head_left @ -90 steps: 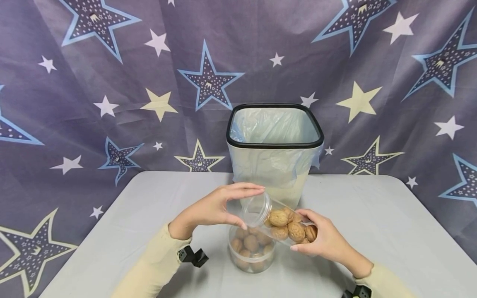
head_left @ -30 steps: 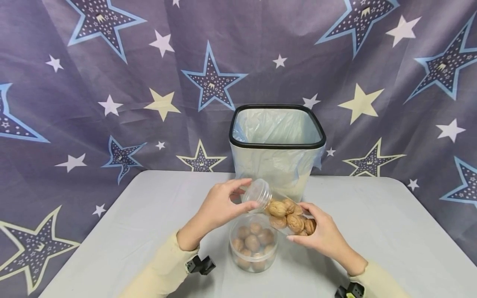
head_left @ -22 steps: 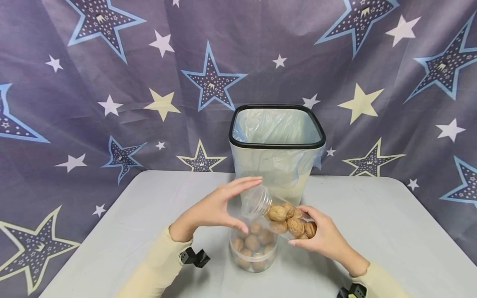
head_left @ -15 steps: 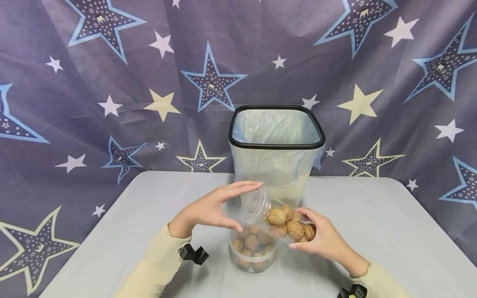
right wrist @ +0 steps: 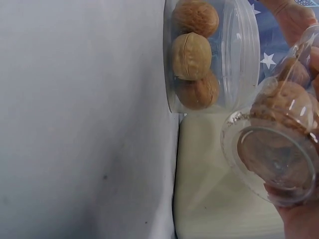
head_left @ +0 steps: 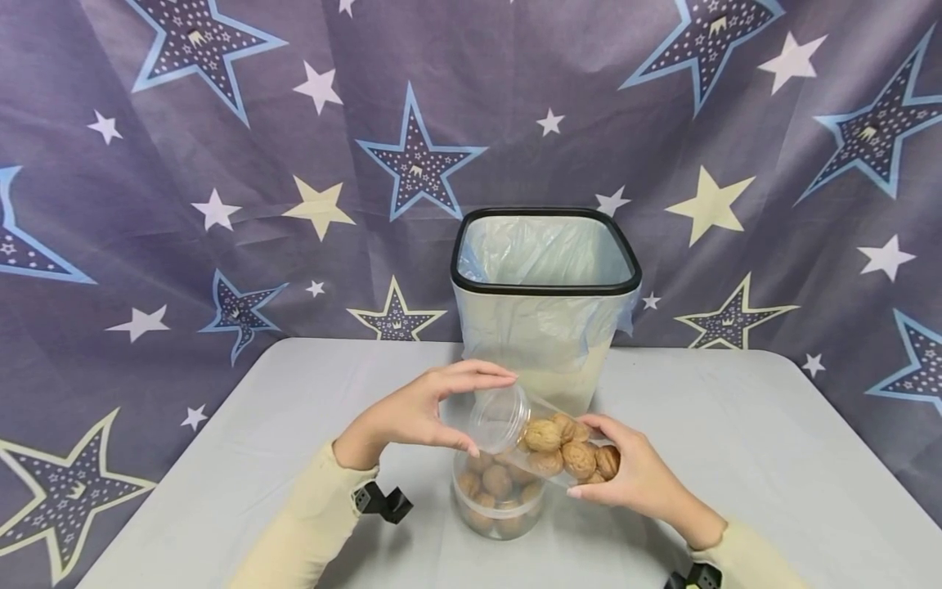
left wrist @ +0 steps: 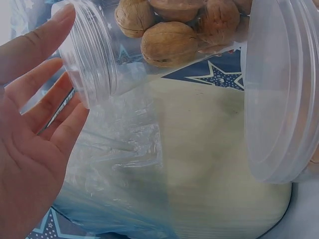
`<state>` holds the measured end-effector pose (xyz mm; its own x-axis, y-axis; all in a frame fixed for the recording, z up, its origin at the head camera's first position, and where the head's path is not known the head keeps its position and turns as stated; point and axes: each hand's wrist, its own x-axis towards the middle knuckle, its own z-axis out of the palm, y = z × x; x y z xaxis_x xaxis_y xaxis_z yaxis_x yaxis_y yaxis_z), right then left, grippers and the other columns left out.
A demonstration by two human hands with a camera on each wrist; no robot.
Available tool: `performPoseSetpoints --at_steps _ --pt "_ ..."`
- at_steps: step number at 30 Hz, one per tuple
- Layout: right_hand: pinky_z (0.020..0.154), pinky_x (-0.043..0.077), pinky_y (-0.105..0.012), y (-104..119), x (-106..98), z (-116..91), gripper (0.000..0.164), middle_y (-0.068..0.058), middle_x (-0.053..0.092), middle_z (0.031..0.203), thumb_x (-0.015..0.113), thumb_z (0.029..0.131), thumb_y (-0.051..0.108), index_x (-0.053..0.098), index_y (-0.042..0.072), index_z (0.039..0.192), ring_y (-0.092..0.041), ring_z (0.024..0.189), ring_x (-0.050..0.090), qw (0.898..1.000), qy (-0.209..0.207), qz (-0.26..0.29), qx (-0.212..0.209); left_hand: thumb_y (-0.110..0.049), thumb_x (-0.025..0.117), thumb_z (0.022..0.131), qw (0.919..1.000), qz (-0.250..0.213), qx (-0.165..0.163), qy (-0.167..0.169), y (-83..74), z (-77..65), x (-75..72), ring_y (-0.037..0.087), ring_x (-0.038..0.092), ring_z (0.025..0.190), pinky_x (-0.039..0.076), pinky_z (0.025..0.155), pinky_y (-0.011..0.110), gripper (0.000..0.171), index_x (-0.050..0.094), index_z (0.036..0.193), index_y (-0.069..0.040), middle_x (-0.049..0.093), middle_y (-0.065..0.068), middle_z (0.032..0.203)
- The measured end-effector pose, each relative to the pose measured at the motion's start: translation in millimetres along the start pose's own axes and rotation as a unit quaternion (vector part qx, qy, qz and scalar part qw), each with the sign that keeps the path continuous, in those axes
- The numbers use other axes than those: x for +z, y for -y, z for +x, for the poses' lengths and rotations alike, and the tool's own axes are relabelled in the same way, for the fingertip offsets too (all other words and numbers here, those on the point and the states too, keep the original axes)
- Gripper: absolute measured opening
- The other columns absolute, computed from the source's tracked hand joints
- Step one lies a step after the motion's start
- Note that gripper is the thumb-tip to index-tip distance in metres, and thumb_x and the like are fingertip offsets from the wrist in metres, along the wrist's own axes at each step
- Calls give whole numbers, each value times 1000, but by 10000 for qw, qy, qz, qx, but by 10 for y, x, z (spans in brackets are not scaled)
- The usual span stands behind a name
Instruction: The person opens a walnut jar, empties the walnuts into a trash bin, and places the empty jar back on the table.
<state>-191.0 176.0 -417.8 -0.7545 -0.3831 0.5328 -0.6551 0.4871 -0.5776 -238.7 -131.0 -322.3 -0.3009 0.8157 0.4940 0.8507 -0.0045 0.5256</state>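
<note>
Tilted above the table, a clear plastic jar of walnuts point(head_left: 577, 460) lies with its lidded end toward the left and raised. My right hand point(head_left: 636, 468) grips it round the bottom end, thumb below and fingers behind. My left hand point(head_left: 415, 413) spans the clear screw lid point(head_left: 496, 419), thumb on the lower near side and fingertips at the upper edge. In the left wrist view thumb and fingers meet the edge of the ribbed lid point(left wrist: 92, 59). Below the jar, a wider clear tub point(head_left: 500, 523) of walnuts stands upright with a translucent lid point(left wrist: 279, 99) on it.
A pale waste bin with a black rim point(head_left: 546, 290) and a clear bag liner stands close behind the jar. The grey-white table point(head_left: 316, 384) ends at a purple curtain point(head_left: 243, 155) printed with stars.
One second ago the left hand was turned further over the lid; it has since swung back, fingers spreading and resettling on the lid's edge. The jar has dipped slightly down and left.
</note>
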Motion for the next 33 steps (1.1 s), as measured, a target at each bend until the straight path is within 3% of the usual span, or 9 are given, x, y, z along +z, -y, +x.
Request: performPoseSetpoints --at_steps 11,19,29,33 --pt "80 50 -27 43 -1 23 76 3 65 105 91 53 30 58 8 117 -6 93 58 9997 -175 -168 101 -13 85 64 9994 192 -101 -276 -37 16 3 24 47 124 37 105 36 80 49 135 -1 51 11 134" --pt "77 52 -30 61 2 43 76 1 65 106 91 52 27 58 8 118 -6 89 60 9989 -349 -195 224 -7 85 64 9919 34 -911 -889 -113 50 72 23 51 120 46 97 31 74 53 131 0 55 12 130" --pt "75 52 -29 78 7 63 78 2 65 106 92 53 26 57 11 120 -6 88 60 9978 -480 -179 426 -8 83 69 9789 65 -1463 -1427 -236 114 146 24 55 116 46 96 29 68 54 130 0 56 13 126" --pt "75 52 -30 87 7 70 78 3 65 105 92 52 27 57 12 120 -7 88 60 9969 -587 -307 424 -10 83 70 9699 121 -1774 -1666 -273 133 176 23 58 111 47 94 27 66 56 129 -2 57 12 125"
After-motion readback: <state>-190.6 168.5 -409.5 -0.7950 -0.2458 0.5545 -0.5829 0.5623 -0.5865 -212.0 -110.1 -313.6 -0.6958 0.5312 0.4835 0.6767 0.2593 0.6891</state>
